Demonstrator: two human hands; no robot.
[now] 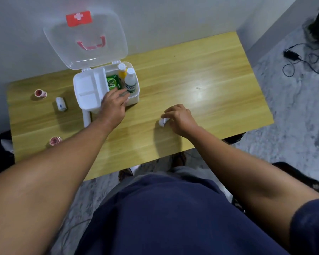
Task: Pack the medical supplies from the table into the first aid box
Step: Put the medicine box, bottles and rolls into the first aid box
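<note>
Three supplies already sit in the open first aid box (92,105) at the table's (201,85) far left: a green packet (112,83) lettered "OB", a yellow bottle (122,70) and a white bottle (130,80) whose label is too blurred to read, with the left hand (113,106) spread flat over the box's front edge, gripping nothing visible. The right hand (180,117) curls around a small white item (163,122) on the table, well apart from the box. Risk, as judged: the upright bottles may topple if the box is nudged; two red-cored tape rolls (40,94) and a white roll (60,103) lie unpacked left of the box, its print illegible.
</note>
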